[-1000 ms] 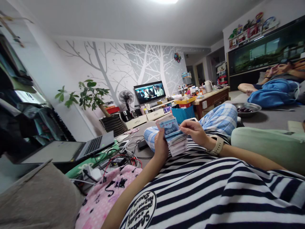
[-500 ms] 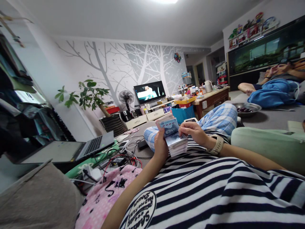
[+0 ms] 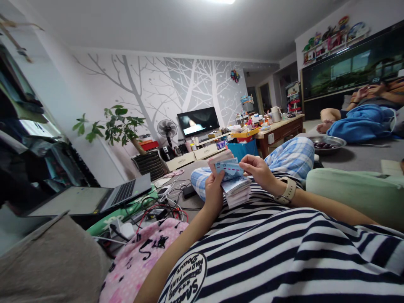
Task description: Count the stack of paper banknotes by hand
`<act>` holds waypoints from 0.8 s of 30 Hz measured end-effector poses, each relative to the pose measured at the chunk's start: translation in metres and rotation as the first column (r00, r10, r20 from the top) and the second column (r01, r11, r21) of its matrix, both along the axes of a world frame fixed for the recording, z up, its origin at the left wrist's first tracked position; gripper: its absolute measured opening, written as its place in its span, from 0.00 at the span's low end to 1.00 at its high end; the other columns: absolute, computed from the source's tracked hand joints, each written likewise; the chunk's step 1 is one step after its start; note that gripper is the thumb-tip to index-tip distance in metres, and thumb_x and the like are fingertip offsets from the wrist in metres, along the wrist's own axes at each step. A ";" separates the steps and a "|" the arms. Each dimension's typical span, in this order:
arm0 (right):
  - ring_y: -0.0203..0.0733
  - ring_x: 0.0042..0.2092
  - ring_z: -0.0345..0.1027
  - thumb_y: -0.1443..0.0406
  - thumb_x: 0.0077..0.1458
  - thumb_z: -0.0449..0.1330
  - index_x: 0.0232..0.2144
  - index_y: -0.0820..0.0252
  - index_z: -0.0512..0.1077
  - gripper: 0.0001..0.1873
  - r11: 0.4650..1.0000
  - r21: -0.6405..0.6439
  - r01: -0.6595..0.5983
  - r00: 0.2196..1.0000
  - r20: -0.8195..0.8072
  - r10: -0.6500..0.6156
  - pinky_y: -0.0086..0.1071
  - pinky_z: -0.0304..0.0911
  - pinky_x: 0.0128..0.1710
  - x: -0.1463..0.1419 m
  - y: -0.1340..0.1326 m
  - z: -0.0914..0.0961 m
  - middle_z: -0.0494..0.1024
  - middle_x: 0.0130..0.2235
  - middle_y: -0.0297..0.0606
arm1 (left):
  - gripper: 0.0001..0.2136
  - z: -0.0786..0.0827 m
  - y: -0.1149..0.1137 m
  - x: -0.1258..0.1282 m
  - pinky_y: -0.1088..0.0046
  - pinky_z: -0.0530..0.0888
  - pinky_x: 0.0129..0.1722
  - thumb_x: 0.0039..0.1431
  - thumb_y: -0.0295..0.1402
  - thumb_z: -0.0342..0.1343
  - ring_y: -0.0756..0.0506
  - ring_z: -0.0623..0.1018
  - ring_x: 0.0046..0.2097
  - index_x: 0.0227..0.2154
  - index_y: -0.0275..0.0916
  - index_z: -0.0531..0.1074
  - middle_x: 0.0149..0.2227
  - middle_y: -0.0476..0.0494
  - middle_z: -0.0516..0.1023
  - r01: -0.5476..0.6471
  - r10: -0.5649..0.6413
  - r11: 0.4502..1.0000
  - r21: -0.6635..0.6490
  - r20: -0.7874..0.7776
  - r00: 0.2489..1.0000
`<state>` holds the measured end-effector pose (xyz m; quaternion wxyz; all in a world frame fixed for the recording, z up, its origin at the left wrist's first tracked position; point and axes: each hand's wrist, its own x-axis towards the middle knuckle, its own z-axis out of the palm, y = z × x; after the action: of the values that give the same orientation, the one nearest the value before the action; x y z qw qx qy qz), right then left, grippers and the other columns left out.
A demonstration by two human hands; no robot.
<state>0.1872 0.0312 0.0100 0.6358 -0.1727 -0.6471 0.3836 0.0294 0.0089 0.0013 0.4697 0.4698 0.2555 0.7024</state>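
I lie back in a striped shirt with a thick stack of banknotes point(image 3: 235, 189) held over my stomach. My left hand point(image 3: 213, 193) grips the stack from the left side, thumb on top. My right hand point(image 3: 260, 170), with a beige watch at the wrist, pinches the upper edge of the top blue note point(image 3: 229, 167) and lifts it away from the stack. Both hands are closed on the paper.
An open laptop point(image 3: 104, 195) and a tangle of cables point(image 3: 160, 206) lie to my left beside a pink cushion point(image 3: 142, 252). A television point(image 3: 198, 121), fan and plant stand at the far wall. Another person point(image 3: 362, 113) lies at the right near a metal bowl point(image 3: 325, 143).
My right hand has lifted the top blue note up off the stack. The picture on the television has changed. The other person's foot has shifted slightly.
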 end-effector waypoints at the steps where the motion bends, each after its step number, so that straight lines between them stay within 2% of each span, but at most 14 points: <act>1: 0.32 0.26 0.56 0.51 0.49 0.64 0.23 0.61 0.68 0.19 1.000 0.012 0.019 1.000 0.015 -0.019 0.28 0.56 0.25 0.000 0.000 0.000 0.64 0.23 0.29 | 0.15 -0.001 0.001 0.000 0.66 0.73 0.44 0.42 0.37 0.67 0.42 0.80 0.38 0.33 0.36 0.77 0.31 0.46 0.81 0.011 -0.011 1.000 0.006 0.000 1.000; 6: 0.32 0.26 0.55 0.51 0.51 0.63 0.23 0.61 0.68 0.19 0.994 0.050 0.093 0.994 0.060 -0.096 0.28 0.55 0.25 0.001 0.000 -0.001 0.63 0.23 0.30 | 0.14 -0.001 0.001 0.000 0.66 0.73 0.44 0.44 0.39 0.66 0.42 0.80 0.39 0.34 0.36 0.77 0.31 0.45 0.82 0.017 -0.016 1.000 0.016 -0.019 1.000; 11: 0.33 0.25 0.55 0.51 0.51 0.63 0.23 0.61 0.68 0.19 0.990 0.086 0.114 0.990 0.073 -0.121 0.28 0.53 0.24 0.002 -0.002 -0.001 0.64 0.22 0.30 | 0.18 0.006 -0.006 0.000 0.66 0.73 0.43 0.51 0.47 0.60 0.40 0.80 0.41 0.33 0.34 0.78 0.32 0.41 0.82 -0.126 0.127 0.992 0.013 -0.119 0.985; 15: 0.32 0.23 0.52 0.52 0.51 0.62 0.21 0.61 0.67 0.19 0.988 0.127 0.083 0.992 0.080 -0.094 0.28 0.49 0.23 0.002 -0.006 0.001 0.62 0.20 0.29 | 0.19 0.010 -0.011 0.000 0.67 0.73 0.43 0.55 0.46 0.57 0.40 0.79 0.41 0.34 0.33 0.79 0.32 0.40 0.81 -0.206 0.211 0.978 0.044 -0.197 0.958; 18: 0.32 0.23 0.51 0.53 0.51 0.61 0.21 0.61 0.66 0.19 0.991 0.124 0.040 0.995 0.089 -0.051 0.29 0.48 0.23 0.002 -0.008 0.002 0.61 0.20 0.29 | 0.18 0.012 -0.016 0.000 0.67 0.73 0.42 0.57 0.45 0.54 0.41 0.79 0.39 0.35 0.33 0.79 0.31 0.41 0.81 -0.214 0.221 0.975 0.054 -0.228 0.948; 24: 0.32 0.24 0.51 0.53 0.50 0.62 0.20 0.60 0.66 0.18 0.992 0.123 0.018 0.995 0.094 -0.029 0.29 0.48 0.24 0.002 -0.008 0.002 0.61 0.20 0.29 | 0.16 0.018 -0.028 0.003 0.66 0.73 0.44 0.60 0.41 0.52 0.40 0.78 0.41 0.28 0.35 0.78 0.31 0.39 0.81 -0.256 0.266 0.964 0.072 -0.305 0.915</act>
<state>0.1889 0.0233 0.0119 0.6179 -0.1594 -0.6970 0.3271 0.0329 -0.0191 0.0189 0.3183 0.5436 0.3758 0.6796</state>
